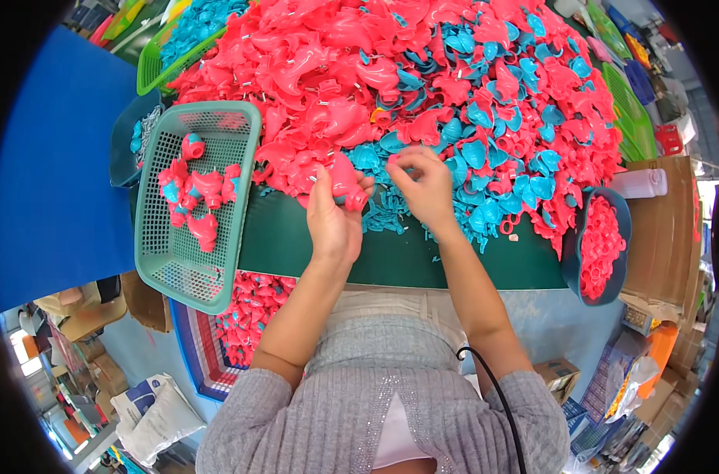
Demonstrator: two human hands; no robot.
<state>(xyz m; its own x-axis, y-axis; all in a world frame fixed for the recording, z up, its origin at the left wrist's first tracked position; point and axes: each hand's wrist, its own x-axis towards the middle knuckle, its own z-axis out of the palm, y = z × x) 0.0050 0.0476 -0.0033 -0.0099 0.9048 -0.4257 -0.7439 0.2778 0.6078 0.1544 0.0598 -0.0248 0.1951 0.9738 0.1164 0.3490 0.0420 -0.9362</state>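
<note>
We could read no words, numbers or signs on anything in view. We saw a dark blue printed patch (140,397) on the crumpled white plastic sack (163,426) and dark marks on the small brown cardboard carton (559,379), but both were too small and blurred for us to make out.

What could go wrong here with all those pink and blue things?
The basket seems to poke past the table's front edge, so it might tip if bumped. The pile is heaped high, so loose pieces could slide down. And the right hand seems to pinch a tiny pink bit, which could drop and get lost.
</note>
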